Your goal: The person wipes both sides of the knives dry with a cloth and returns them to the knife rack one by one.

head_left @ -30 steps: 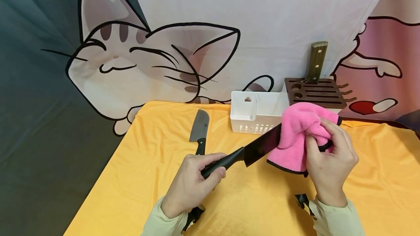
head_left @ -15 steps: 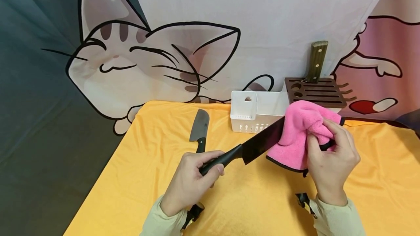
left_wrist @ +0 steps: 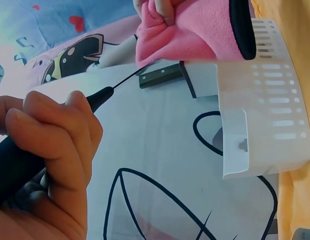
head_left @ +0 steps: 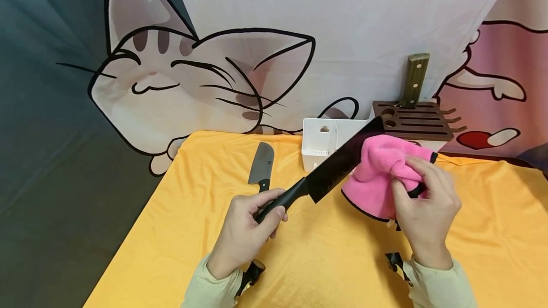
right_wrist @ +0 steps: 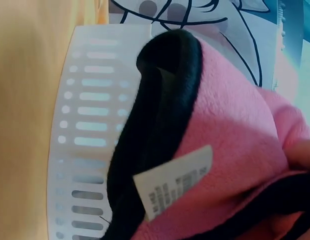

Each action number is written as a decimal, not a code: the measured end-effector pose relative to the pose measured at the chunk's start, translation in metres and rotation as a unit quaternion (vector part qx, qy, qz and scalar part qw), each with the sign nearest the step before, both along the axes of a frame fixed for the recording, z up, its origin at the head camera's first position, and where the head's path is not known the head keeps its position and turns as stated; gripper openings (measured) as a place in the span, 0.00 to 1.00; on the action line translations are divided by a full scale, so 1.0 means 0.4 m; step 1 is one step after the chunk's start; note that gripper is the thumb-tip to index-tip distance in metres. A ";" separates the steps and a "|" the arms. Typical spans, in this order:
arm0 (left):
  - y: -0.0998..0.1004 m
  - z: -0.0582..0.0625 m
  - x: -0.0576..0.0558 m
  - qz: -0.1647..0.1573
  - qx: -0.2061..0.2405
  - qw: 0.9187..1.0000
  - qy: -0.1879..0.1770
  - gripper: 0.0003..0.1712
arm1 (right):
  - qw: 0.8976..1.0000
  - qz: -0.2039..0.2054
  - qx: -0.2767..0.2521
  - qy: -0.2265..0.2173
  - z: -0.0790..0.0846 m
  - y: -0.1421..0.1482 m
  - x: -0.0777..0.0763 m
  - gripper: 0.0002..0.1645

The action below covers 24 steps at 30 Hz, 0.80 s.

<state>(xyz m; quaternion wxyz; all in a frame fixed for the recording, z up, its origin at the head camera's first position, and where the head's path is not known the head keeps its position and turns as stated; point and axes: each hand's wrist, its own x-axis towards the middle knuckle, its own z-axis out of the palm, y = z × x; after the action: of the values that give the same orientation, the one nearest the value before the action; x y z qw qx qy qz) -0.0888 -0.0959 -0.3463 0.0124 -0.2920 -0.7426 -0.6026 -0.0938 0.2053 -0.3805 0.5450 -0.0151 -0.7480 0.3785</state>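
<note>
My left hand [head_left: 250,229] grips the black handle of a black-bladed kitchen knife [head_left: 336,168], its blade slanting up to the right. A pink cloth [head_left: 378,175] with black edging is pinched between the thumb and fingers of my right hand [head_left: 428,208]. The cloth lies against the blade near its far end, and the tip shows beyond it. In the right wrist view the pink cloth [right_wrist: 234,125] carries a white label, and only a bit of the right hand shows. From the left wrist, the left hand [left_wrist: 55,145] is seen with fingers curled round the handle.
A second knife [head_left: 262,165], with a grey blade, lies on the yellow cloth-covered table [head_left: 325,260]. At the back stands a white perforated knife holder [head_left: 318,139] with a brown slotted top [head_left: 419,122]. A wooden-handled knife [head_left: 415,80] stands in a slot.
The cloth has slid back along the blade toward the handle, baring the tip. The left hand and knife have shifted slightly left, with the blade tilted more steeply upward.
</note>
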 end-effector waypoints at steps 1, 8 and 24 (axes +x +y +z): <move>0.000 0.000 -0.001 0.001 0.000 1.000 0.000 0.10 | 1.000 0.014 0.010 0.002 -0.002 -0.001 0.000 0.14; 0.002 -0.003 -0.002 0.021 -0.006 1.000 -0.002 0.11 | 0.988 0.133 0.080 -0.019 -0.012 0.004 0.001 0.16; 0.022 -0.020 -0.004 0.035 -0.024 0.999 0.016 0.08 | 0.949 0.256 0.186 0.001 -0.007 -0.031 0.004 0.22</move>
<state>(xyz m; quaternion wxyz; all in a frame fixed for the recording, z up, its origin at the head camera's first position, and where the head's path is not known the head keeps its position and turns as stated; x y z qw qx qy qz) -0.0904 -0.0870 -0.3542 0.0382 -0.2758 -0.7665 -0.5788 -0.0920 0.1931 -0.3834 0.4236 0.2790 -0.7833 0.3593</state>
